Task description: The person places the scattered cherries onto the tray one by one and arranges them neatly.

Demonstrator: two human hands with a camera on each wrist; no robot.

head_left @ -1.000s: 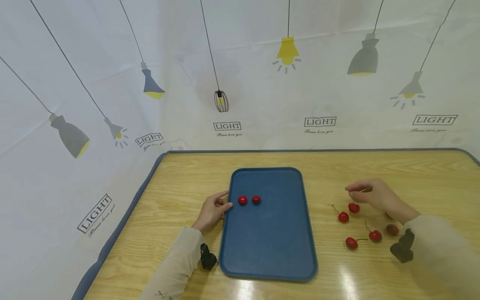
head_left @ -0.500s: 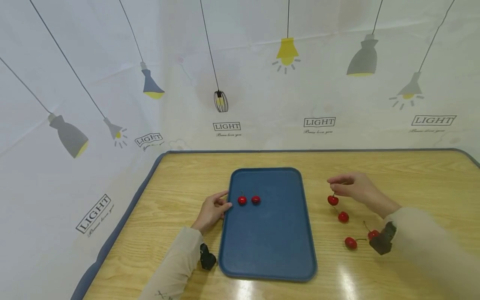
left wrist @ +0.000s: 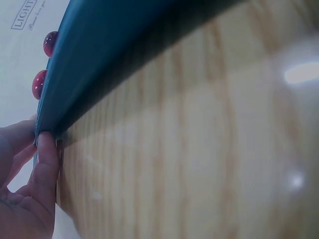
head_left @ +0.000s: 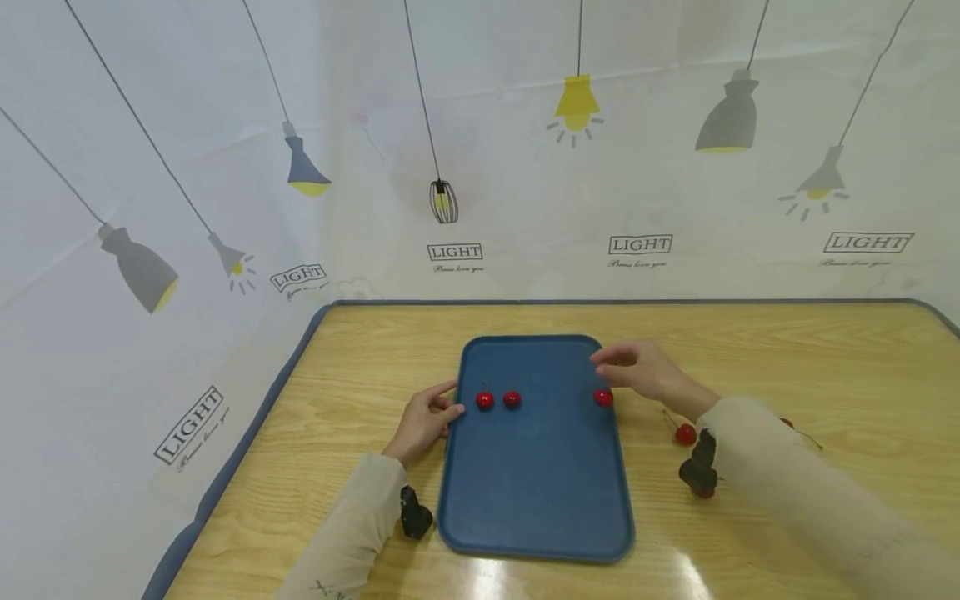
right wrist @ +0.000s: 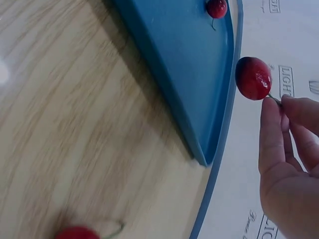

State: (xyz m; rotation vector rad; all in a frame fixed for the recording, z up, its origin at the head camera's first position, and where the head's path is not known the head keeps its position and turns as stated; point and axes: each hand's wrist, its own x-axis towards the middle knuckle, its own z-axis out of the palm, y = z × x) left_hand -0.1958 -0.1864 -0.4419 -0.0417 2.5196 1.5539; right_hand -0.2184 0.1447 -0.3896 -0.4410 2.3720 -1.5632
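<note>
By its stem, my right hand pinches a red cherry, which hangs over the right rim of the blue tray. In the right wrist view this held cherry shows clear of the tray, its stem between thumb and fingertips. My left hand grips the tray's left edge; the left wrist view shows its fingers on the rim. Inside the tray, a cherry with a stem lies beside another cherry, both toward the left.
Several more cherries lie on the wooden table right of the tray, among them a stemmed cherry. My right forearm and its black wrist camera partly cover others. A printed white sheet stands behind the table.
My right hand has carried the cherry up and leftward from the group on the table to the tray's right rim. The left hand and the tray have stayed put.
</note>
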